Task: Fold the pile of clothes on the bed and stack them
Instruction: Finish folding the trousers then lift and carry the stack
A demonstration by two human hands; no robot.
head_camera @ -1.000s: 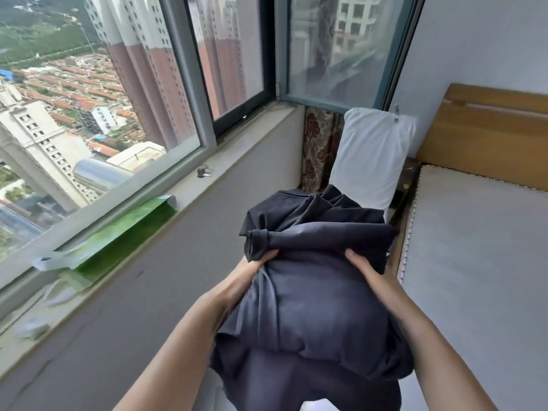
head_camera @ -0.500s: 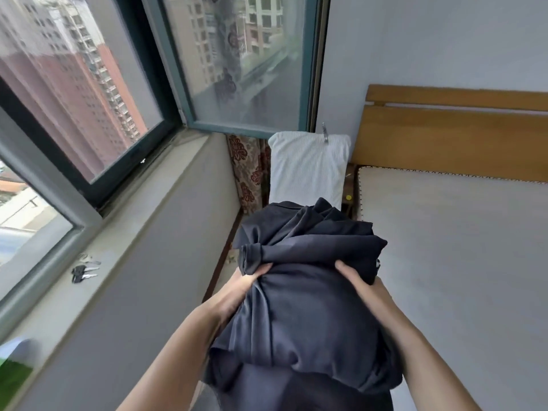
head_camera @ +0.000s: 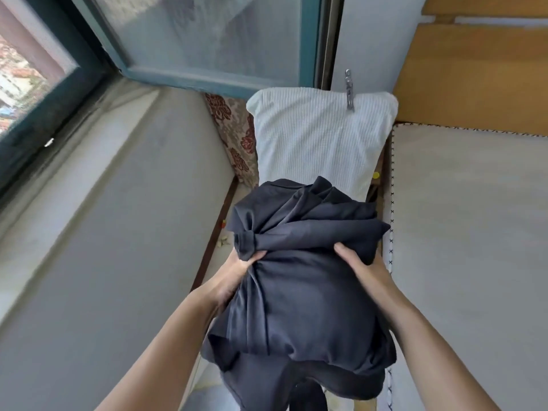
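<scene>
Both hands up front, carrying a bundle of dark clothes point(head_camera: 299, 292) off the floor, level with the edge of the bed point(head_camera: 474, 232) and just left of it. Left hand point(head_camera: 234, 277) clamped on the bundle's left side, fingers dug into the fabric, a twisted knot of cloth bulging just above the thumb. Right hand point(head_camera: 364, 268) wrapped round the right side, thumb lying on top, fingers tucked out of sight behind the cloth. Gripping, both of them, no doubt there. Bundle crumpled and loose, not folded; folds spilling over the top, a long flap hanging down toward the bottom of the view between the forearms.

Beyond the bundle, a white ribbed cloth point(head_camera: 320, 137) hanging upright, held at its top by a metal clip point(head_camera: 350, 90). To its left, a strip of floral curtain point(head_camera: 234, 134) in reds and tans. Bed covered in plain pale grey, cross-stitched trim running down its left edge, wooden headboard point(head_camera: 474, 69) at the far end. On the left, a broad grey window ledge point(head_camera: 89, 173) under a dark-framed window point(head_camera: 192, 34), frosted pane ahead, buildings showing at far left. Narrow strip of floor between wall and bed, a few small scraps lying on it.
</scene>
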